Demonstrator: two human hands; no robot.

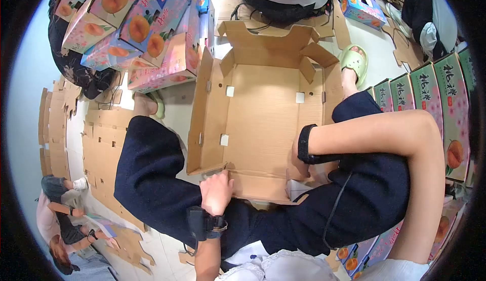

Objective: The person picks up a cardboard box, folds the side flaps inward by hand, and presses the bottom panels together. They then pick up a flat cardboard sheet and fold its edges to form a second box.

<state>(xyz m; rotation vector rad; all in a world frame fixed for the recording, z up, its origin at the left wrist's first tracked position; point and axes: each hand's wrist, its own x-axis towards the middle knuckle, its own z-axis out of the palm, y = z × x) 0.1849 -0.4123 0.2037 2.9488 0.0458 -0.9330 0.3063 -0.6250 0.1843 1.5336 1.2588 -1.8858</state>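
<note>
A brown cardboard box (268, 114), partly folded with its inside facing up, lies on the floor between my legs. Its far wall stands up, and flaps stick out at the corners. At the near left corner, my left hand (216, 190) is closed over the edge of the near wall, fingers bent. My right hand (299, 162) reaches down at the near right corner and is closed around the cardboard there; its fingertips are partly hidden. Both wrists wear black bands.
Printed peach boxes (139, 28) are piled at the upper left, and green ones (430, 93) stand in a row at the right. Flat cardboard sheets (109, 154) lie at the left. Another person (66, 215) sits at the lower left. A green clog (355, 66) is beside the box.
</note>
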